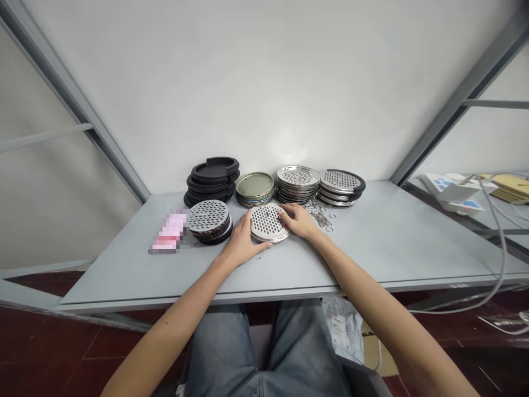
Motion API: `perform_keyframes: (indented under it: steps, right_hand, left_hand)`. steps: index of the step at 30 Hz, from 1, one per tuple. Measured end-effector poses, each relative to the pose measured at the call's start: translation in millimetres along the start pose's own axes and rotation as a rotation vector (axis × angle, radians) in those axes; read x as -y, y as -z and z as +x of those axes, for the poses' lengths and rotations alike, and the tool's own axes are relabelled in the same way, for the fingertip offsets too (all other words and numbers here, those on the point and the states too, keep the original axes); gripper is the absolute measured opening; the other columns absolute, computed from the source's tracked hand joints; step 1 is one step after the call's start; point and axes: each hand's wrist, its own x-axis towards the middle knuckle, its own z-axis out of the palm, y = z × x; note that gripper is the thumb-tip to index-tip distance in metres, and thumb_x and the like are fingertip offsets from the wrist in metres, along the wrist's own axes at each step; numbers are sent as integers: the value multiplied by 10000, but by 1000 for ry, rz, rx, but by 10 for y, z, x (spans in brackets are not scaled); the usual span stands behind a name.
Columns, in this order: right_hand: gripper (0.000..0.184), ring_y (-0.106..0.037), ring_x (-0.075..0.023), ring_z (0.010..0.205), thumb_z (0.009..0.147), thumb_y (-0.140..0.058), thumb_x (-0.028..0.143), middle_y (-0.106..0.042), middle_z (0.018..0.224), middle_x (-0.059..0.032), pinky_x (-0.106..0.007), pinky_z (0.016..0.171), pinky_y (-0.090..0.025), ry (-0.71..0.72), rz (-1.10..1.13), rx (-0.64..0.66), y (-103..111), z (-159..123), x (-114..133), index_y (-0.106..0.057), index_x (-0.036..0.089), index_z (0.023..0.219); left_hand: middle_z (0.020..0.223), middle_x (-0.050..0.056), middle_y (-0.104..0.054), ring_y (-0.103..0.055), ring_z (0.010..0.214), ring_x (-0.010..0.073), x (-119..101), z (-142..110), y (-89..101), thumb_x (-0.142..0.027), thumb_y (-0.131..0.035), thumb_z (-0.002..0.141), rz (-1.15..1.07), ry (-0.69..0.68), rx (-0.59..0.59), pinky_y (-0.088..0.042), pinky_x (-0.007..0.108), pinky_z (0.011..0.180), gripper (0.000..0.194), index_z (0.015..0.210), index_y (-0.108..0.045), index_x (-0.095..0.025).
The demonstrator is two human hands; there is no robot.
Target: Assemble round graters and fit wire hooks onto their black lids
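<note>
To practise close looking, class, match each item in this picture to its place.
Items:
1. Left hand
2. Right hand
3. Stack of black notched rings
4. Loose wire clips

Places:
A. Resting on the right side of the perforated steel disc
B. Loose on the grey table, right of the disc
C. Stacked at the table's back left
D. Against the disc's left rim

Pairs: 1-D, 2-A, 3-C, 4-B
</note>
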Motion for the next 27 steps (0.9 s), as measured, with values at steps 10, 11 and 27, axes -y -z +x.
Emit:
perform_keyframes:
  steps: [10,11,27]
  right_hand:
    - [318,-592,-227,905,885,-492,413,-661,986,-108,-309,818,-417,-4,-18,31,-39,31,-27,-678,158,922]
    - [322,-592,-229,914,883,-494,415,-660,1000,-110,-311,823,-416,-6,-12,29,-43,37,-30,-681,158,938]
    - [299,-532,-200,774,867,-494,415,-600,776,-66,-285,698,-386,-3,-77,87,3,11,5,-653,166,821]
  left_hand:
    - [1426,180,-377,-358,1335,333,26,-12,-27,-453,-780,647,20,-2,-8,-294,477,1105,1072,1469,-153,-171]
    - [1426,183,-376,-358,1335,333,23,-12,-27,-453,-779,649,21,0,-6,-295,475,1105,1073,1469,-150,-166]
    - [1412,197,-393,-366,1320,350,33,-37,-10,-536,-749,653,58,19,55,-305,502,1087,1034,1453,-217,-156]
